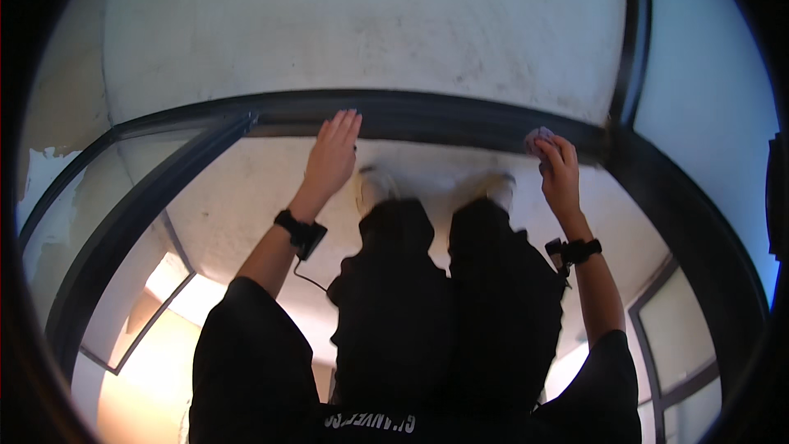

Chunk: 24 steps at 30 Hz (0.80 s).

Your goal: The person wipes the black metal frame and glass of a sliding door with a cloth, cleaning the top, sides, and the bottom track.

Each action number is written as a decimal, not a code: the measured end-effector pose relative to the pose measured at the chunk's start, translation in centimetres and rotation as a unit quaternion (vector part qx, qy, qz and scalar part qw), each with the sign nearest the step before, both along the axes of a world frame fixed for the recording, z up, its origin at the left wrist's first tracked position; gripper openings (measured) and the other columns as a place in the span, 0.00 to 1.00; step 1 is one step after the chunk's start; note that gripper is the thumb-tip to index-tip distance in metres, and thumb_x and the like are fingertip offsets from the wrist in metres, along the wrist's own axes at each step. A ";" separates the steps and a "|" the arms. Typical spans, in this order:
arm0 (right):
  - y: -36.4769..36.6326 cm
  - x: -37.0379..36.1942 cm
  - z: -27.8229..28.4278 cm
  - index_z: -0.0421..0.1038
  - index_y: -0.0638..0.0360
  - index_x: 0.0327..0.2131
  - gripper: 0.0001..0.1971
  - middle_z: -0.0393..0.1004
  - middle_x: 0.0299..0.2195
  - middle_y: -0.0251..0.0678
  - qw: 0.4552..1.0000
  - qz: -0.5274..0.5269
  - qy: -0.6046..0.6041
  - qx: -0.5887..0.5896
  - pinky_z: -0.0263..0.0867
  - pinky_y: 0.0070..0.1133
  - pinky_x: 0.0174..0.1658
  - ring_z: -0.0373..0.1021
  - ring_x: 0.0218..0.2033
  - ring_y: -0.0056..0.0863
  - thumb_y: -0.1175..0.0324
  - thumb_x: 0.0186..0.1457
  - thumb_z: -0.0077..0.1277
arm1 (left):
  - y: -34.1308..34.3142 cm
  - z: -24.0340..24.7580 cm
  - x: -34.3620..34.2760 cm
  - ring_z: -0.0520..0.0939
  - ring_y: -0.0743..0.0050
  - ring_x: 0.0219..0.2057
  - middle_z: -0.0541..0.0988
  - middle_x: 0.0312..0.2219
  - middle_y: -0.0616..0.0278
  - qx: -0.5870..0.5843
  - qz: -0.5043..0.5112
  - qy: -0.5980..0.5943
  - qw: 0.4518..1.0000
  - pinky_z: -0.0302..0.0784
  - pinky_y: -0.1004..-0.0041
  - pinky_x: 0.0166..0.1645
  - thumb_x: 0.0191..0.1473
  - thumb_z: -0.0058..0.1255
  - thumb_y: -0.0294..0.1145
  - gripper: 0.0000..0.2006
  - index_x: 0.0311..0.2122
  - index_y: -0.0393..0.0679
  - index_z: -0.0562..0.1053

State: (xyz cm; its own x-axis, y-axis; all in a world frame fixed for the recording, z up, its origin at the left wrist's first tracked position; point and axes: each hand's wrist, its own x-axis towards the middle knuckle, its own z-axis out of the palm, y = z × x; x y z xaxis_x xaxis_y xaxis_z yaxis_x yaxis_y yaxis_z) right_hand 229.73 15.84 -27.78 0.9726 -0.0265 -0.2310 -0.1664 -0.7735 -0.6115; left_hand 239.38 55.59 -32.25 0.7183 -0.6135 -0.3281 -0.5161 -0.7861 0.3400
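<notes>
A dark rail (pixel 460 122) runs from side to side in front of my feet. My left hand (pixel 333 152) rests its outstretched fingertips on the rail, left of the middle, and holds nothing. Farther right, my right hand (pixel 560 177) grips a small crumpled purplish-grey cloth (pixel 538 141) between thumb and fingers. The cloth is against the rail near its right end, where an upright dark bar meets it. Part of the cloth is hidden behind my fingers.
A dark bar (pixel 637 49) leads away from the rail at the right. On the left, a slanting dark frame (pixel 152 201) joins the rail. My light shoes (pixel 374 187) stand just on the near side. Pale floor (pixel 370 25) with smudges lies beyond. A cable hangs from my left wrist's black device (pixel 302 234).
</notes>
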 end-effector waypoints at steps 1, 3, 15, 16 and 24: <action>-0.2 -0.1 -1.4 0.67 0.60 0.42 0.21 0.64 0.44 0.44 0.999 0.010 -0.035 -0.035 0.60 0.30 0.49 0.62 0.45 0.45 0.87 0.41 0.44 | -0.5 -0.1 -0.3 0.61 0.54 0.57 0.64 0.53 0.50 -0.020 0.018 0.007 1.000 0.56 0.58 0.59 0.42 0.44 0.22 0.29 0.54 0.35 0.60; -0.1 -0.3 -5.6 0.68 0.61 0.42 0.20 0.65 0.44 0.45 0.997 0.026 -0.058 -0.053 0.61 0.33 0.47 0.62 0.45 0.46 0.87 0.42 0.43 | -0.8 -0.5 -0.2 0.63 0.52 0.55 0.64 0.51 0.49 -0.044 0.002 -0.012 0.999 0.58 0.57 0.57 0.40 0.45 0.23 0.28 0.52 0.33 0.62; 11.8 5.0 -6.9 0.58 0.63 0.48 0.25 0.70 0.39 0.48 0.967 -0.010 -0.087 0.239 0.64 0.26 0.45 0.68 0.42 0.38 0.78 0.45 0.52 | -11.7 -2.2 0.4 0.71 0.63 0.43 0.69 0.41 0.50 -0.450 0.238 0.316 0.801 0.68 0.70 0.46 0.52 0.51 0.32 0.29 0.57 0.37 0.56; 13.1 5.7 -6.8 0.58 0.63 0.48 0.25 0.70 0.39 0.48 0.965 -0.007 -0.084 0.247 0.64 0.26 0.45 0.68 0.42 0.38 0.78 0.45 0.52 | -11.6 -2.2 0.3 0.71 0.63 0.43 0.69 0.41 0.50 -0.444 0.245 0.314 0.803 0.68 0.70 0.46 0.52 0.51 0.32 0.29 0.57 0.37 0.56; 14.0 8.4 -5.0 0.43 0.65 0.59 0.32 0.53 0.58 0.52 0.864 0.103 0.023 0.492 0.46 0.28 0.59 0.55 0.58 0.40 0.75 0.49 0.42 | -3.6 -3.4 1.6 0.68 0.70 0.42 0.61 0.40 0.53 -0.457 0.391 0.084 0.795 0.66 0.68 0.49 0.45 0.49 0.16 0.31 0.51 0.40 0.46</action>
State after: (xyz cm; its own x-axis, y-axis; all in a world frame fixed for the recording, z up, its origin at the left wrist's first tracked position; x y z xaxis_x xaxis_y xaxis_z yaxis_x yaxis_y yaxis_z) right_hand 238.10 29.86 -32.75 0.9226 0.3769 -0.0821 -0.1288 0.1003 -0.9866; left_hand 240.98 51.99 -35.63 0.9903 -0.0389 -0.1331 0.1208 -0.2292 0.9659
